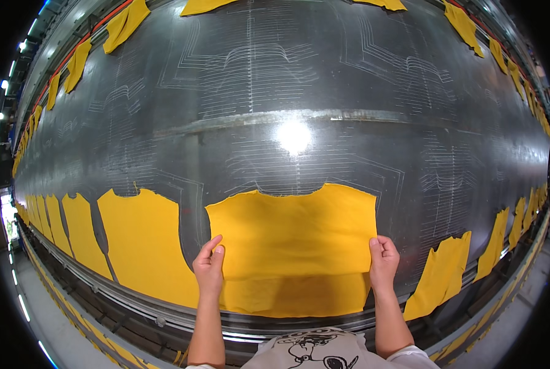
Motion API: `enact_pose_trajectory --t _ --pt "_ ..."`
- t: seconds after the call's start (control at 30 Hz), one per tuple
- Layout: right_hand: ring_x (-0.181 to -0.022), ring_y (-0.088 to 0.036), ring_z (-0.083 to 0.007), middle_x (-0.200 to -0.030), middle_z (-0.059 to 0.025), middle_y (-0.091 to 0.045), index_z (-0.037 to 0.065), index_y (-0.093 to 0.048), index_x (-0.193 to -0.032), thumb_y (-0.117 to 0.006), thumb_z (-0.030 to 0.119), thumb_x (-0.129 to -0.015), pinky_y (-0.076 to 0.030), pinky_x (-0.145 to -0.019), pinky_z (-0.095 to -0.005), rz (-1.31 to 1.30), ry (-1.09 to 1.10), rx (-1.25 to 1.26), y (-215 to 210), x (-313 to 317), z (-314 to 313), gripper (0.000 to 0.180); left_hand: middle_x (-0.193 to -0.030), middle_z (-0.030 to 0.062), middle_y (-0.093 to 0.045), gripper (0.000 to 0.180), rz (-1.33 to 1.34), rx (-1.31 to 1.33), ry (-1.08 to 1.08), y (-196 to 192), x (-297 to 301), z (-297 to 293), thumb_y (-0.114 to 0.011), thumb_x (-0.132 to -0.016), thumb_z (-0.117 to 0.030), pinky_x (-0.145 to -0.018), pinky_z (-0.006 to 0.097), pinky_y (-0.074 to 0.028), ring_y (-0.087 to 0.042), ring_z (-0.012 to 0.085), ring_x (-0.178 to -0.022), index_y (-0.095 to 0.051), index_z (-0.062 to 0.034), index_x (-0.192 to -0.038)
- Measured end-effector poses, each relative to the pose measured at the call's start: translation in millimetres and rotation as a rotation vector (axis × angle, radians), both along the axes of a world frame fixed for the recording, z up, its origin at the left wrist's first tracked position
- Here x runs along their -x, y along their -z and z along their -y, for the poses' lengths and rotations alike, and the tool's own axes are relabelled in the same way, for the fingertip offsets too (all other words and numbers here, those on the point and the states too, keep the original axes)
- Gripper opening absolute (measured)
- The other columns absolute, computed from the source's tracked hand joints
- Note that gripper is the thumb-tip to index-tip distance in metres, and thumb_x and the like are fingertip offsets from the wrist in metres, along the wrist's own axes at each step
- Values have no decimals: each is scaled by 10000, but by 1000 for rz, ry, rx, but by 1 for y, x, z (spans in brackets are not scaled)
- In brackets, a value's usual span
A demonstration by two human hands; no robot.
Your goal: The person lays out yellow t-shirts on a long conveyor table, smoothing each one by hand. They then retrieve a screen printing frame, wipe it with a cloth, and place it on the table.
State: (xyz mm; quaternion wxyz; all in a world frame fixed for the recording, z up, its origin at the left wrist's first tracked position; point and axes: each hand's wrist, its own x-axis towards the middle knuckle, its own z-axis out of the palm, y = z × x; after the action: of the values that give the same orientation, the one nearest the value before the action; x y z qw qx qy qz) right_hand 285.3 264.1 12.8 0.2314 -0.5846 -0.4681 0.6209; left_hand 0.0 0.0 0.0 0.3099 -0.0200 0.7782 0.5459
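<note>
A yellow cut shirt panel with a curved neckline spreads in front of me, its neck edge pointing away across the dark table. My left hand pinches its left side edge between thumb and fingers. On the opposite side edge, my right hand grips the cloth the same way. Between the hands the fabric is drawn fairly flat, with a fold line across its lower part. The panel's lower end reaches the near table edge, by my body.
The long dark table carries chalk-like white outlines and a pale seam strip. Several yellow panels lie flat at left, one nearby. Folded yellow pieces hang over the near right edge; others drape along the far edge.
</note>
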Motion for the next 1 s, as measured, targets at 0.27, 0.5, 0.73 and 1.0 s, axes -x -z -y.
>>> enact_pose_trajectory --t 0.27,0.5,0.73,1.0 --pt "-755 -596 -40 -864 -15 -676 -26 -634 -1041 -621 144 -1004 -469 -669 -196 24 18 -3 3 2 3 174 -1192 74 -664 308 -32 20 15 -3 -3 2 -647 -971 -109 -906 240 -463 -599 110 -1044 -652 45 -1237" --pt "-704 -597 -32 -823 -12 -680 -25 -640 -1029 -614 113 -1000 -467 -628 -192 31 34 66 6 2 1 143 -1185 82 -668 308 -34 16 11 -4 -5 -6 -626 -978 -108 -921 246 -462 -602 116 -1047 -642 52 -1241" --pt "-719 -608 -29 -838 -22 -692 -29 -631 -1021 -611 105 -1000 -461 -626 -186 12 33 73 6 0 0 137 -1203 89 -662 327 -49 25 25 -4 -4 -7 -620 -989 -134 -913 243 -473 -600 108 -1048 -632 52 -1258" --pt "-665 -536 -13 -779 25 -636 -16 -655 -986 -621 132 -996 -426 -600 -186 159 38 28 6 0 1 152 -1224 82 -631 269 -134 79 78 0 -3 -6 -632 -971 -88 -933 248 -463 -597 135 -1072 -662 43 -1204"
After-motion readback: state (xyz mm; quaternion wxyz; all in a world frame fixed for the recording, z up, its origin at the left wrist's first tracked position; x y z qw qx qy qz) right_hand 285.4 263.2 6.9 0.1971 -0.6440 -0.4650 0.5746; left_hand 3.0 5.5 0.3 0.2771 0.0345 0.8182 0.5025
